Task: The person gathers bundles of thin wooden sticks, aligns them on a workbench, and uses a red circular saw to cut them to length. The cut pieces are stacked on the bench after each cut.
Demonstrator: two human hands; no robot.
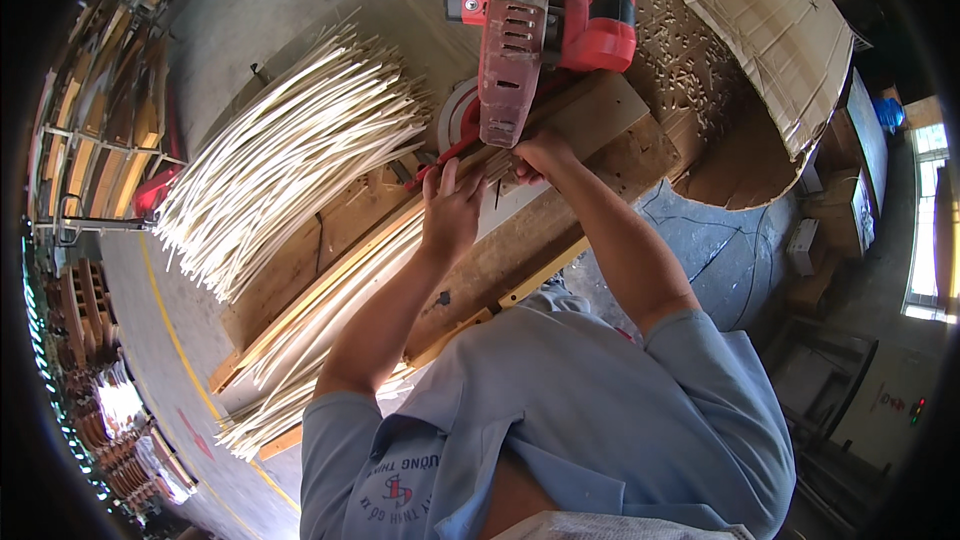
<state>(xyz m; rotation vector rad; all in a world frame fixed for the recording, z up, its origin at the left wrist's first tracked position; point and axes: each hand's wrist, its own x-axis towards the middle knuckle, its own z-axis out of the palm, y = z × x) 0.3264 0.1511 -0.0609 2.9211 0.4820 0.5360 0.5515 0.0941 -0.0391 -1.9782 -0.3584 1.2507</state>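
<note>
strips of pale split bamboo [330, 290] lie under the flat left hand [450, 212] at frame centre, which should keep them pressed tight. just above, the right hand [541, 154] pinches their ends beneath the red chop saw [545, 20]; fingers want keeping off the blade line.

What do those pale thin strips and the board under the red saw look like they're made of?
The pale strips look like split bamboo or rattan: thin, bendy, cream, unfinished. The board under the red saw seems raw wood, brown with visible grain. The saw's housing looks like moulded plastic.
</note>
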